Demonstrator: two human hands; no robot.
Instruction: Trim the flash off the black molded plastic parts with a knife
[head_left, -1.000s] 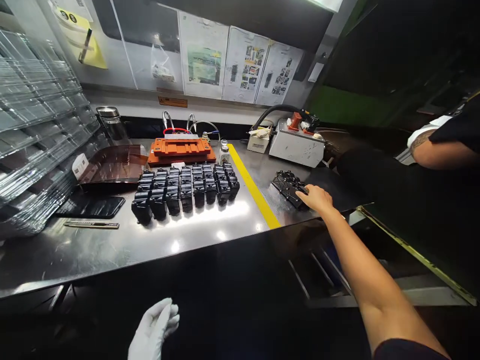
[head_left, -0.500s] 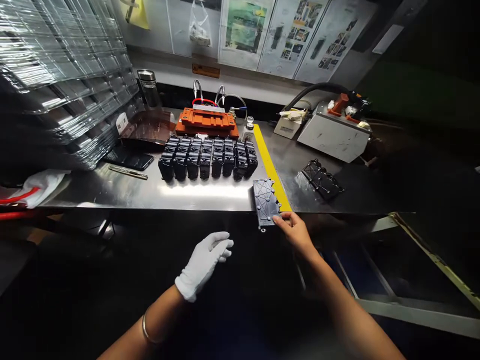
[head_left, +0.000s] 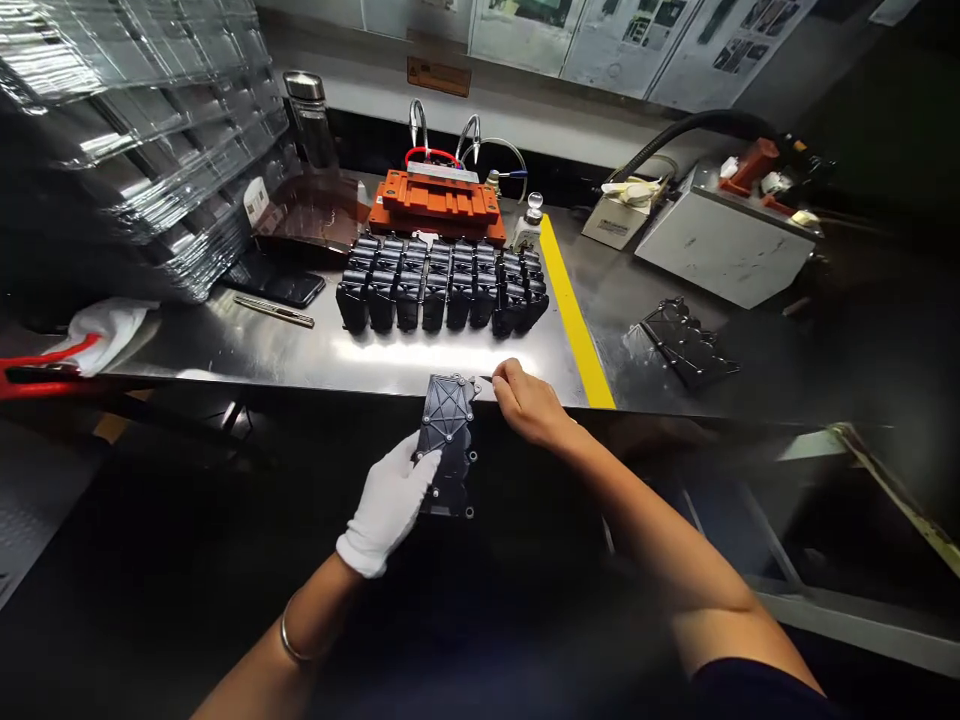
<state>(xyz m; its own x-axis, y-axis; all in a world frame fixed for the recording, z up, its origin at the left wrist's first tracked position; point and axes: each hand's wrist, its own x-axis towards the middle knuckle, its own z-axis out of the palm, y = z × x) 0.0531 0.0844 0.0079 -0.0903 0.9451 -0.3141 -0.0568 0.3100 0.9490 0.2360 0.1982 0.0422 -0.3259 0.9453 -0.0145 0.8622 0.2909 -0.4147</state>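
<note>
A flat black plastic plate [head_left: 448, 445] with a ribbed lattice face and metal-ringed corner holes hangs just past the steel table's front edge. My left hand [head_left: 386, 505], in a white glove, grips its lower left side. My right hand [head_left: 529, 405], bare, sits beside the plate's upper right corner, not clearly touching it. Its fingers are pinched on a thin dark item whose tip shows near the corner. Beyond both hands stand tight rows of black moulded blocks [head_left: 439, 285].
A second black plate [head_left: 688, 342] lies on the stainless table [head_left: 450, 355] right of a yellow stripe [head_left: 574, 315]. Behind the blocks sits an orange fixture [head_left: 439, 200]. Stacked clear trays [head_left: 142, 140] rise at left, with a phone [head_left: 274, 283] nearby. A grey box [head_left: 724, 245] stands back right.
The plate has passed from my right hand to my gloved left hand and moved left. My right hand has moved up to its corner. The view has tilted lower.
</note>
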